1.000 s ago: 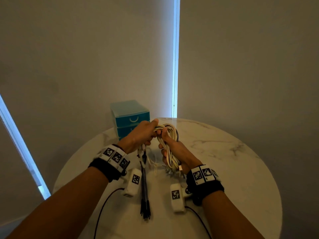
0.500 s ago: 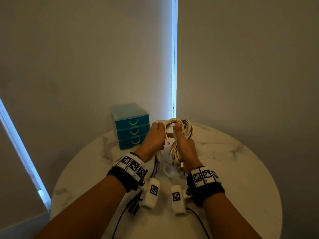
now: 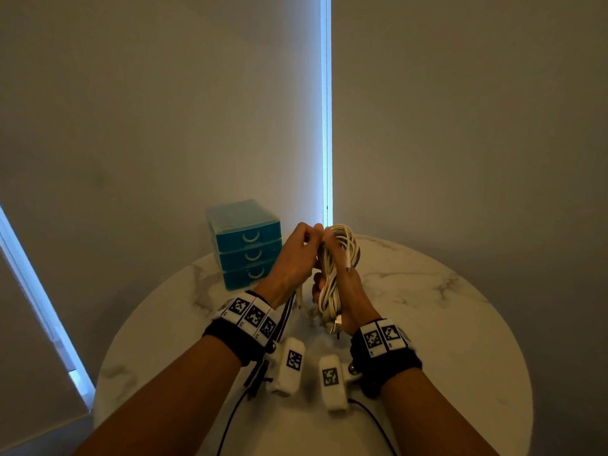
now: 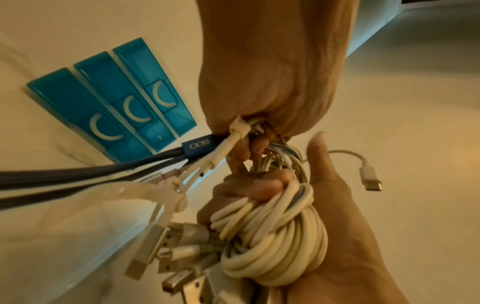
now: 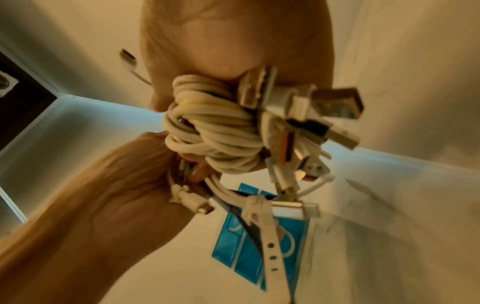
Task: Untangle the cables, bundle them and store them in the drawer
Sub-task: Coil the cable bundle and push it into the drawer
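Right hand (image 3: 342,284) fingers (image 4: 249,185) curl tight round the waist of the white cable coil (image 3: 335,258), thumb up along its side, and the coil is held upright in the air above the middle of the round marble desk (image 3: 444,324). Left hand (image 3: 292,258) fingers (image 4: 244,148) pinch the loose tails just beside it: white strands, a white strap tie (image 5: 270,236) and two dark braided cables (image 4: 64,176) that trail down toward the near edge. It looks a light load, soft and springy; the loops will likely splay once the grip slackens, and smooth jackets slide. The best hold is probably the coil's middle, where the strands cross, not the stiff USB plugs (image 5: 311,107) bristling from the bottom. The strap tie looks limp, so it wants tension while wrapping. The teal three-drawer box (image 3: 245,245) sits closed at the far left edge.
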Demonstrator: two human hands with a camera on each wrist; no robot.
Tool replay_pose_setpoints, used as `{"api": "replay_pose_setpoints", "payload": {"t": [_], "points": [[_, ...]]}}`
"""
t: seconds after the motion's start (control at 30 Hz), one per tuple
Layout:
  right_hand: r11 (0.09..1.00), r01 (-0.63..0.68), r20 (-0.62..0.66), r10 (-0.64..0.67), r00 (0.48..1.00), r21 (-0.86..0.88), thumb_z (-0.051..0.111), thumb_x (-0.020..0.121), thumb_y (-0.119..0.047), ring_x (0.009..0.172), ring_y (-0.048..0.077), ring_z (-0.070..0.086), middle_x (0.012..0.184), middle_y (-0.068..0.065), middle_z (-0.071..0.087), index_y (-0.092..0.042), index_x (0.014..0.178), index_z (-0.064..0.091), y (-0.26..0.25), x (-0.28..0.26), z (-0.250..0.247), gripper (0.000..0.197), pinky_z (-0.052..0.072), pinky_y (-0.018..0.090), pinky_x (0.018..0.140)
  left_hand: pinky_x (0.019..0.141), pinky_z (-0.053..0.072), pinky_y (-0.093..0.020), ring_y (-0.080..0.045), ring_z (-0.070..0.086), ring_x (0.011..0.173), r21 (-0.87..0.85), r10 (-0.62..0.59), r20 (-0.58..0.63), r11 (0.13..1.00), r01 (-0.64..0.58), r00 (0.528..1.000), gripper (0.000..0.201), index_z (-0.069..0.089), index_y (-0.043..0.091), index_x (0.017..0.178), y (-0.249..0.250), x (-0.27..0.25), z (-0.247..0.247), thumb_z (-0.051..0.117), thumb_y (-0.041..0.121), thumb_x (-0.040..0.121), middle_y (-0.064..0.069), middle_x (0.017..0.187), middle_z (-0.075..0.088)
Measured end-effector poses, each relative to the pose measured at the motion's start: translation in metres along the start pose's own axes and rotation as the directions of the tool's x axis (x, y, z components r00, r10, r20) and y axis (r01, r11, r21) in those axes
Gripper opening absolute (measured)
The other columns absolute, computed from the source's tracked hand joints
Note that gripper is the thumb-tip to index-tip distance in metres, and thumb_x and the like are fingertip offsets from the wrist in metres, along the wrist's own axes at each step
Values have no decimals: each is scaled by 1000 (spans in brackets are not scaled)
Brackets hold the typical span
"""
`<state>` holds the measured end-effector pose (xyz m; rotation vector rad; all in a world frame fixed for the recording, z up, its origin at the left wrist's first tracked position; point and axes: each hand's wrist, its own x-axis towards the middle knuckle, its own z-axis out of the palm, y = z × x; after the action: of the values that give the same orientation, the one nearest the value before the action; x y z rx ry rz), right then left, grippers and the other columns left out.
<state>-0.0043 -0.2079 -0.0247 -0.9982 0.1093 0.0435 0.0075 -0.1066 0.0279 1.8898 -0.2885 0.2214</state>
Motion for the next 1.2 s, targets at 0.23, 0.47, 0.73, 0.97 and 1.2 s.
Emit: {"api": "replay_pose_setpoints", "payload": {"t": [0.23,0.47,0.73,0.97,1.2], "points": [[923,148,37,-144,989,-354,78,62,-88,67,22,63,86,10,79,-16,114,78,2,8,-3,89,54,44,74,85,61,-30,-20,70,105,-31,-127,52,991,129,991,73,50,9,142,6,2,-12,21,68,109,-17,127,63],[878,104,-8,-122,992,-468,53,109,-21,66,12,60,78,0,65,-11,94,67,-3,2,-12,23,50,26,60,76,61,-28,-9,67,102,127,-68,79,990,57,995,117,35,17,141,9,-6,-7,53,101,61,-5,134,60],[830,115,29,-118,993,-546,54,109,-23,72,13,67,65,-10,74,-19,97,74,-2,1,-5,23,53,29,70,37,43,-9,-12,58,94,142,-160,91,979,146,983,95,28,11,157,12,-4,-9,60,74,93,-6,135,52],[920,70,18,-68,998,-385,76,91,-60,57,17,56,62,2,66,-13,100,80,-8,1,-6,48,47,34,64,56,48,-25,-3,65,62,-16,-83,132,996,85,988,33,41,22,134,-4,-7,-22,35,49,114,-10,109,62],[985,-139,116,151,982,-106,79,93,-47,39,14,47,57,4,51,-1,128,69,-4,4,-8,58,44,24,41,52,43,-17,-7,75,79,-71,169,196,985,-158,966,40,48,42,152,-19,-10,-32,43,47,112,-3,125,71]]}}
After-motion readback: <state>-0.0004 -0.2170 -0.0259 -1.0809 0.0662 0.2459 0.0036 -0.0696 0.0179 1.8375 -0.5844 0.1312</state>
